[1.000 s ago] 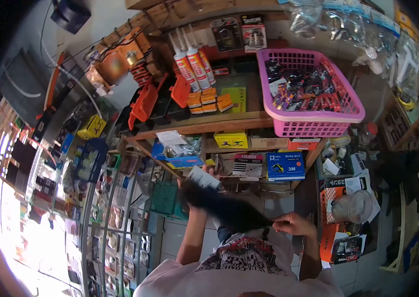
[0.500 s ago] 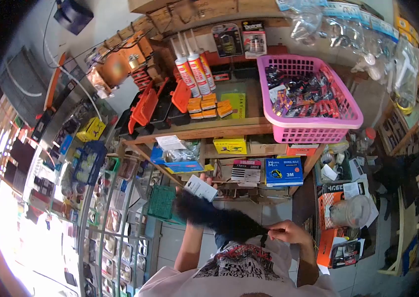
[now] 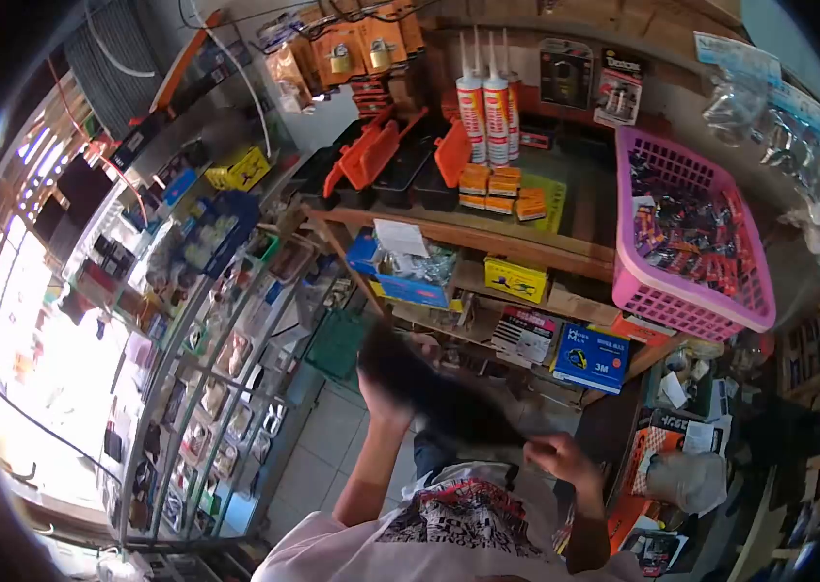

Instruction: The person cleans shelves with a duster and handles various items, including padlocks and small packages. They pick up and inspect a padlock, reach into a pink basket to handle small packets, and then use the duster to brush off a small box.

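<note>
My right hand [image 3: 563,458] is closed round the thin end of a black fluffy duster [image 3: 449,393]. The duster slants up to the left, smeared by motion, and its far end lies across my left hand [image 3: 383,398]. Only the wrist and lower palm of that hand show clearly. Its fingers, and anything in them, are hidden behind the duster or blurred. Both hands are in front of the wooden shelf [image 3: 487,233], below a blue box of small bags [image 3: 410,276].
A pink basket [image 3: 696,296] of small packets stands on the shelf top, right of sealant tubes [image 3: 495,116] and orange-lidded cases [image 3: 371,155]. A glass-and-metal rack [image 3: 206,388] stands left. A green crate [image 3: 334,341] sits on the floor. Boxes and a clear tub [image 3: 686,480] are at right.
The view has swung left, so the shelf appears further right. The duster has swept over my left hand. The white card pack held there earlier is now out of sight.
</note>
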`<control>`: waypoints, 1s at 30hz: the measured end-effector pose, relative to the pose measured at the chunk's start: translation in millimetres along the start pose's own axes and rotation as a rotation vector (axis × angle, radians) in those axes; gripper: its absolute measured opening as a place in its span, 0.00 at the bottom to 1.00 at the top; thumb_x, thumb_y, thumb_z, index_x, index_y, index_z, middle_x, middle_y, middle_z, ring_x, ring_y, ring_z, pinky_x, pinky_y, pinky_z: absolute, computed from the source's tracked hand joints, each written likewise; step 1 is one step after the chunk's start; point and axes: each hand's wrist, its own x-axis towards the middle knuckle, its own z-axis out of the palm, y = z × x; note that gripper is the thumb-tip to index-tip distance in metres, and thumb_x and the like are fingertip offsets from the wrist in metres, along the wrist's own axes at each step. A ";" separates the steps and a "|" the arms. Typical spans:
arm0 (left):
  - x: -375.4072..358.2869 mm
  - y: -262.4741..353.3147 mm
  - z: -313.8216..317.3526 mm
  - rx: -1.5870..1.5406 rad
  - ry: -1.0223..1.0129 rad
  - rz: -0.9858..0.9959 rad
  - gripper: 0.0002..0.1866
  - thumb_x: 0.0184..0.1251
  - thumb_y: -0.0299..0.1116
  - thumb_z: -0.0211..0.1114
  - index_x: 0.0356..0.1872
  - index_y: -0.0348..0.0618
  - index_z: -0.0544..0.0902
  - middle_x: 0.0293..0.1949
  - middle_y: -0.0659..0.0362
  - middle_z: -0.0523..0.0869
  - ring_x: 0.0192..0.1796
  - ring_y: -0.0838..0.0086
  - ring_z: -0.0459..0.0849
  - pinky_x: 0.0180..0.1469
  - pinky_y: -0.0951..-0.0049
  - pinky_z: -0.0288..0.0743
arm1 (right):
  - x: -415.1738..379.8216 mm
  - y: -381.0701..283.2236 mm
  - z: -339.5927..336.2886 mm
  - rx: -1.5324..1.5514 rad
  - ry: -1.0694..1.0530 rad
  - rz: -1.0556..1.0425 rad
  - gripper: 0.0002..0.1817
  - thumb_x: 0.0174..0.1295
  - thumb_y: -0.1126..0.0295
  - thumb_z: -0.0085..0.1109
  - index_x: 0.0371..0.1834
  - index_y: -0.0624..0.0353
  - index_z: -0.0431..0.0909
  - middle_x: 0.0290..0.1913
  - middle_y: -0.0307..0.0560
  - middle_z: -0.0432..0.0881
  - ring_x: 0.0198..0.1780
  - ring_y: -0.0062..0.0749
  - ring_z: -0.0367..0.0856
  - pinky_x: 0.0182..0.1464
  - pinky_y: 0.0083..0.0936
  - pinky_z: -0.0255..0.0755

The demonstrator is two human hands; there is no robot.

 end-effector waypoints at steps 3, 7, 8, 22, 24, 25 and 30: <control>1.9 11.1 -9.3 0.573 -0.039 0.287 0.31 0.77 0.55 0.45 0.70 0.44 0.67 0.61 0.52 0.79 0.60 0.54 0.78 0.66 0.47 0.69 | 11.9 -8.2 5.1 -0.027 -0.065 -0.070 0.10 0.71 0.68 0.61 0.44 0.66 0.84 0.32 0.39 0.85 0.34 0.18 0.79 0.37 0.22 0.73; -10.7 24.2 -12.4 0.100 -0.063 0.016 0.31 0.76 0.58 0.48 0.71 0.51 0.67 0.70 0.54 0.72 0.68 0.55 0.73 0.72 0.46 0.61 | 34.2 -11.8 9.4 -0.006 -0.008 -0.028 0.13 0.69 0.70 0.63 0.51 0.67 0.83 0.36 0.44 0.87 0.38 0.19 0.82 0.40 0.22 0.75; -9.0 25.9 -11.2 0.105 0.031 0.008 0.32 0.75 0.59 0.48 0.71 0.51 0.68 0.70 0.54 0.72 0.68 0.55 0.73 0.72 0.47 0.60 | 38.1 -15.3 8.4 -0.086 -0.058 0.030 0.16 0.70 0.69 0.63 0.57 0.64 0.82 0.40 0.45 0.88 0.41 0.18 0.82 0.44 0.21 0.75; 30.6 13.8 0.2 0.148 0.031 -0.060 0.35 0.76 0.59 0.42 0.74 0.47 0.65 0.75 0.54 0.66 0.74 0.58 0.66 0.76 0.49 0.54 | 12.4 2.4 7.8 0.112 0.029 -0.026 0.20 0.71 0.64 0.62 0.61 0.65 0.79 0.43 0.46 0.89 0.41 0.22 0.84 0.47 0.24 0.77; 33.4 2.3 -6.5 0.097 -0.025 -0.065 0.33 0.77 0.57 0.41 0.73 0.47 0.66 0.73 0.54 0.68 0.73 0.58 0.67 0.76 0.50 0.55 | 3.0 10.1 -2.9 0.078 -0.144 -0.045 0.21 0.72 0.63 0.61 0.62 0.64 0.78 0.42 0.45 0.88 0.41 0.21 0.84 0.46 0.24 0.77; 30.5 -3.5 -8.5 -0.011 -0.016 -0.081 0.32 0.77 0.56 0.42 0.72 0.47 0.68 0.72 0.54 0.71 0.72 0.57 0.69 0.74 0.49 0.58 | -1.7 9.0 -2.7 0.083 -0.067 -0.007 0.21 0.72 0.63 0.61 0.62 0.64 0.78 0.43 0.45 0.88 0.41 0.21 0.84 0.46 0.24 0.77; 33.9 -12.2 15.5 -0.001 0.164 -0.173 0.36 0.75 0.62 0.41 0.71 0.45 0.68 0.68 0.53 0.75 0.67 0.57 0.74 0.73 0.50 0.60 | -25.8 10.7 -8.3 0.048 -0.059 0.156 0.21 0.72 0.61 0.61 0.62 0.63 0.79 0.42 0.45 0.89 0.41 0.22 0.84 0.46 0.23 0.78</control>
